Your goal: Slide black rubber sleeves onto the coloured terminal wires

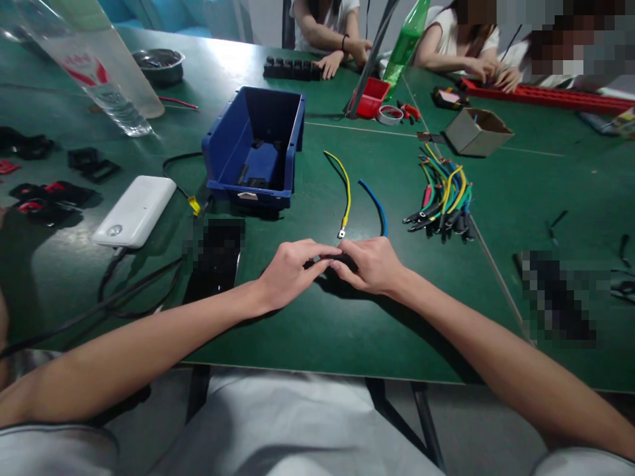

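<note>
My left hand [292,270] and my right hand [373,264] meet low over the green table [307,337], fingers closed on a small black part [346,260]. Fingers cover most of that part, so its exact kind is hidden. Just beyond them lies a yellow wire [348,192] with a metal ring terminal on its near end. A short blue wire [378,200] curves down to my right hand, which hides its near end. Farther forward on the left stands a blue plastic bin [248,192] with a few black pieces inside.
A bundle of terminated wires [446,192] lies to the right. On the left are a white power bank [136,211], a dark phone [215,261] and cables. Bottles [112,99] stand at far left; a small cardboard box [477,135] sits farther right. Other people's hands [333,63] work across the table.
</note>
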Available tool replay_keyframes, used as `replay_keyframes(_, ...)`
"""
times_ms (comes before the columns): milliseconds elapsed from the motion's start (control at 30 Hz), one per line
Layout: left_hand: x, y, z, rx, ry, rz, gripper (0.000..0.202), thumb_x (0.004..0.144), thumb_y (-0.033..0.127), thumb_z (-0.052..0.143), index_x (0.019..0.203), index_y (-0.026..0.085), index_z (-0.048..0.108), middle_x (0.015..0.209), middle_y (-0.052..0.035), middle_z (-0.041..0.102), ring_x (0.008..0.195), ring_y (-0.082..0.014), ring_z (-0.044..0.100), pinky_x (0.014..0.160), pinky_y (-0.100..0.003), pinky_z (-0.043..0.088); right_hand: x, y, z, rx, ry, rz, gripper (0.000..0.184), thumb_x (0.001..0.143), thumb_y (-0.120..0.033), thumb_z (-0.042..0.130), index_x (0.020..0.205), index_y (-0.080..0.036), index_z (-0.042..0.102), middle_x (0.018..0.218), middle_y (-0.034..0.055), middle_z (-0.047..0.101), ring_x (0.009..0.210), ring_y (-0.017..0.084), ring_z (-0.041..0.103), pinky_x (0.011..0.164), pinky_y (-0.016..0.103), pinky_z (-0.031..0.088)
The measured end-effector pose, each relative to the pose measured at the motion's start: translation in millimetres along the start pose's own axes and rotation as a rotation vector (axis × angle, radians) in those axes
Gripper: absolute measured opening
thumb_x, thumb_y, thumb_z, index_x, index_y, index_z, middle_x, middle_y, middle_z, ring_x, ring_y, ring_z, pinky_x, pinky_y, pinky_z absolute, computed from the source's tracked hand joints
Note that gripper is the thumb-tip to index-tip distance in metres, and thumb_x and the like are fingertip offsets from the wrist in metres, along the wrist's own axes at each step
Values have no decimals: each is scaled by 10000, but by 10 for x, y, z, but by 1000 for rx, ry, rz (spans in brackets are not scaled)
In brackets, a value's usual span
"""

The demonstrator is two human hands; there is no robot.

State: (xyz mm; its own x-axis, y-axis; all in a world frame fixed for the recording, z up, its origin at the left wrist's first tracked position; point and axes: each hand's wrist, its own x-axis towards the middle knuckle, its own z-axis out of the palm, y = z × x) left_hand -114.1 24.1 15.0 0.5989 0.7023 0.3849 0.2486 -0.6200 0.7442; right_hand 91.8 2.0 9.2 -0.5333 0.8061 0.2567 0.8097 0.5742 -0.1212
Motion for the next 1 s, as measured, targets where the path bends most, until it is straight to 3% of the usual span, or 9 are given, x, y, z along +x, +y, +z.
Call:
replay_keyframes(300,20,35,-8,60,151,-47,142,818,198,680,948,158,719,829,-38,727,723,-130,653,653,-232,510,8,26,-24,-5,25,-13,385,968,-343,340,720,-165,576,567,21,604,466,107,448,521,287,158)
replay_keyframes(667,57,62,8,-57,106,-221,101,795,206,681,857,159,746,729,-19,737,594,-111,623,569,-216,486,6,27,-26,-38,93,-40,327,951,-356,403,773,-165,601,598,22,630,507,122,532,505,284,216)
replay_keyframes(767,58,65,-16,-102,121,-231,101,790,218,694,847,158,753,742,-26,743,608,-119,636,573,-222,489,8,40,-36,-51,228,-69,251,925,-346,478,805,-166,604,629,26,629,548,134,560,515,269,318)
replay_keyframes(933,64,61,-72,-165,328,-219,92,774,202,715,847,159,750,777,-31,743,677,-136,667,656,-239,529,-56,-50,-99,16,707,-35,34,831,-225,603,842,-200,584,828,69,685,810,195,659,687,309,504)
replay_keyframes(1000,57,58,-77,-195,423,-197,81,768,186,718,840,158,744,785,-29,741,694,-136,669,668,-239,534,-92,-148,-122,180,712,49,109,825,-222,615,742,-214,545,700,23,647,667,161,636,612,293,497)
